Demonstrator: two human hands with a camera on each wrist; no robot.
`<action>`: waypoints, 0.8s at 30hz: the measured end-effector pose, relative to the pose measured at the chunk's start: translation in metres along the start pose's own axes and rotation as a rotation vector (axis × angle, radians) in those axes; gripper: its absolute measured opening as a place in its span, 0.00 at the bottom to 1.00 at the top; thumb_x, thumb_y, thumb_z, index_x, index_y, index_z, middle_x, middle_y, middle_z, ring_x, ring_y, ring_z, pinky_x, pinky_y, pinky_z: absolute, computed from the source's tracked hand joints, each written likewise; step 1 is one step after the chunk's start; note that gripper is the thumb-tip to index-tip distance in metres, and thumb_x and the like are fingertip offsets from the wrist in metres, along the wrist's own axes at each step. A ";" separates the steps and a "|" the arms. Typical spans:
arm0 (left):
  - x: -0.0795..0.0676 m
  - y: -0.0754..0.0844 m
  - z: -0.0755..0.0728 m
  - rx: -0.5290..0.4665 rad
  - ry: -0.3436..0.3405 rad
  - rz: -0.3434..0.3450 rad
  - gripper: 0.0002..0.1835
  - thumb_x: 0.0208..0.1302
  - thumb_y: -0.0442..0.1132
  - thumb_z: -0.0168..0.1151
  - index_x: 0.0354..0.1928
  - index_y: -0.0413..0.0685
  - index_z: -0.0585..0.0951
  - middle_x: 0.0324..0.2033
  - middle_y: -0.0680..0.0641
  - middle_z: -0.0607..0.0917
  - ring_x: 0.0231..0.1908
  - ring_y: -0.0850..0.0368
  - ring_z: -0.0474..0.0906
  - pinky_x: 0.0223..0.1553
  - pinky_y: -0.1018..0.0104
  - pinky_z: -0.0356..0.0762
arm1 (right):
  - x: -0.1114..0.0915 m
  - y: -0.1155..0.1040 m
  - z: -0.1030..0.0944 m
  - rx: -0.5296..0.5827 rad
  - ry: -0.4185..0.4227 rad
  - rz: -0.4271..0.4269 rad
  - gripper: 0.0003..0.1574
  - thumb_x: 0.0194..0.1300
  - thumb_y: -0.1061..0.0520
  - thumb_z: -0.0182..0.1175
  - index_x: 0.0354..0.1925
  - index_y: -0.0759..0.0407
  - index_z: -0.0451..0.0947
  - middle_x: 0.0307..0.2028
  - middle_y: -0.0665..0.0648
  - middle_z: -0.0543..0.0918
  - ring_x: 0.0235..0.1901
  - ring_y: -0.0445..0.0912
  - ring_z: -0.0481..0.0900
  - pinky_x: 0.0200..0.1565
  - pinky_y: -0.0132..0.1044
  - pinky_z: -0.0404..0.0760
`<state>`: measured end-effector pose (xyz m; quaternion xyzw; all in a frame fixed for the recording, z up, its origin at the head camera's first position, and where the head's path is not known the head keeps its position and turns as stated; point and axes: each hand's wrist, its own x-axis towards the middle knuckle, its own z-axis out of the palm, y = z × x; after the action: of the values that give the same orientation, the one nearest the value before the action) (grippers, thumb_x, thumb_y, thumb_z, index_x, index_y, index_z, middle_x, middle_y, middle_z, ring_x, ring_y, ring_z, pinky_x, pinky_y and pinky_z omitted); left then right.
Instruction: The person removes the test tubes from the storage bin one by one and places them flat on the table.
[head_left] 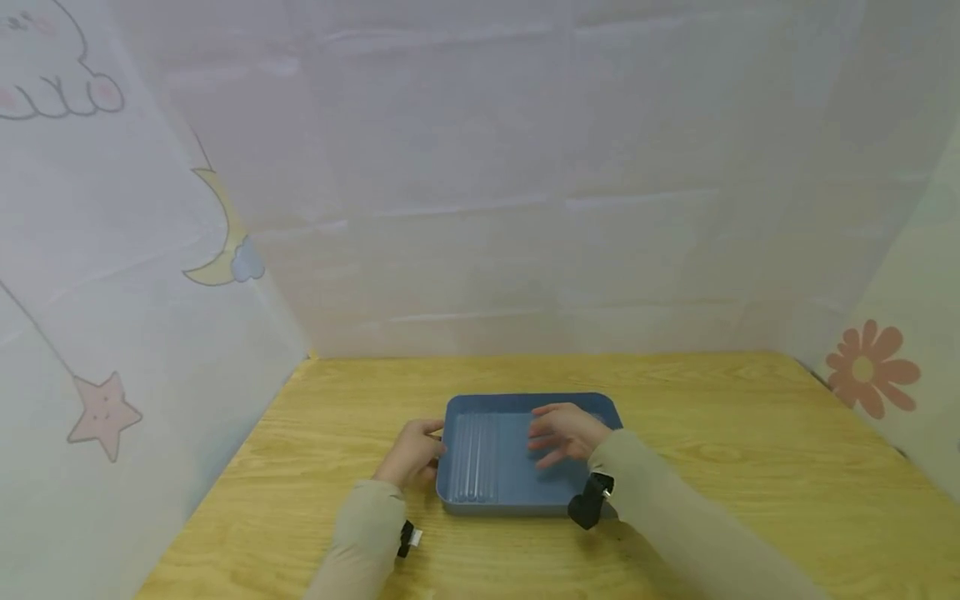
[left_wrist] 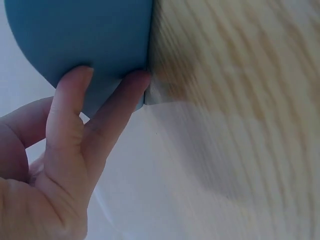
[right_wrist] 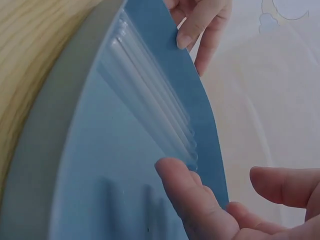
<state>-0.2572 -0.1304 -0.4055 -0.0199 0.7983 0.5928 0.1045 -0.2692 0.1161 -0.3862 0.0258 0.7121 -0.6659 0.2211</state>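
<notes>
A blue rectangular tray (head_left: 525, 508) rests on the wooden table. Several clear tubes (head_left: 474, 458) with rounded ends, like test tubes, lie side by side along the tray's left part. My left hand (head_left: 411, 454) holds the tray's left wall. Two of its fingertips (left_wrist: 82, 72) press the outside of that wall, and another fingertip (right_wrist: 185, 41) comes over the rim. Over the right part of the tray, my right hand (head_left: 566, 432) hovers with fingers spread and nothing in them. In the right wrist view its fingers (right_wrist: 192, 200) are apart from the tubes.
The yellowish wooden table (head_left: 712, 450) extends around the tray on all sides. Pale cloth walls (head_left: 525, 250) with printed figures close off the back, left and right. A dark wrist device (head_left: 591, 502) sits on the right sleeve, close over the tray's front edge.
</notes>
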 end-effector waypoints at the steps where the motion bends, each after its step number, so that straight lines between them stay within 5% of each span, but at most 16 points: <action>1: 0.000 0.000 0.000 0.008 0.002 -0.007 0.30 0.57 0.18 0.49 0.65 0.24 0.65 0.44 0.30 0.82 0.28 0.51 0.81 0.25 0.63 0.81 | 0.002 0.000 0.002 0.011 -0.006 0.010 0.33 0.72 0.69 0.47 0.70 0.77 0.51 0.62 0.81 0.63 0.59 0.70 0.69 0.46 0.60 0.79; 19: -0.008 -0.002 -0.004 0.072 -0.015 0.005 0.28 0.62 0.20 0.54 0.66 0.28 0.66 0.42 0.32 0.83 0.27 0.50 0.82 0.21 0.65 0.78 | 0.033 0.010 0.026 0.261 -0.078 0.174 0.37 0.72 0.73 0.42 0.74 0.72 0.41 0.65 0.82 0.57 0.64 0.71 0.61 0.56 0.63 0.70; 24: -0.006 0.000 -0.004 0.097 -0.017 0.012 0.28 0.63 0.21 0.54 0.67 0.29 0.66 0.40 0.33 0.84 0.27 0.49 0.83 0.21 0.65 0.79 | 0.035 0.010 0.026 0.228 -0.056 0.174 0.38 0.71 0.74 0.43 0.74 0.72 0.41 0.62 0.82 0.60 0.62 0.70 0.64 0.57 0.61 0.70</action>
<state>-0.2520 -0.1344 -0.4033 -0.0053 0.8254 0.5541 0.1085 -0.2905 0.0830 -0.4081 0.0940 0.6205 -0.7211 0.2935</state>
